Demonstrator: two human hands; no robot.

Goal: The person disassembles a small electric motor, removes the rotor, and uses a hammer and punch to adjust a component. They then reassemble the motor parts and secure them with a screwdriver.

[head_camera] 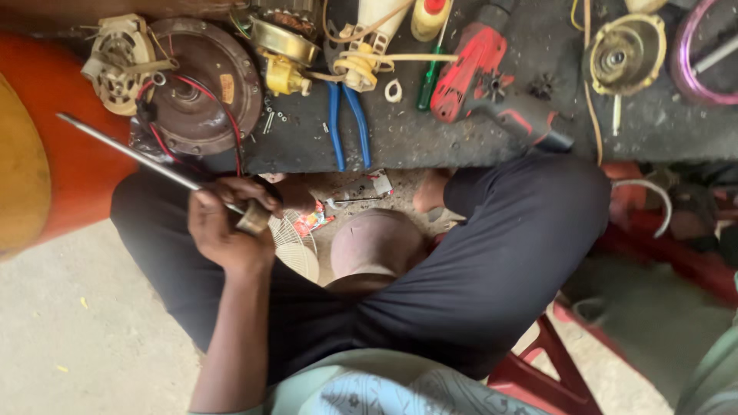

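My left hand (224,224) is closed around a long grey metal rod (123,147) that slants up to the left. A small brass-coloured cylinder (254,219) sits on the rod's near end, right by my fingers. The hand hovers over my left thigh in dark trousers (161,253). Just beyond the rod lies a round brown motor housing (198,83) with red and black wires. My right hand is not in view.
A dark workbench (430,134) carries a wound stator (119,61), blue-handled pliers (350,123), a green screwdriver (427,81), a red drill (480,73) and a brass round cover (624,52). An orange drum-like body (73,154) stands left. A red stool (553,373) is under me.
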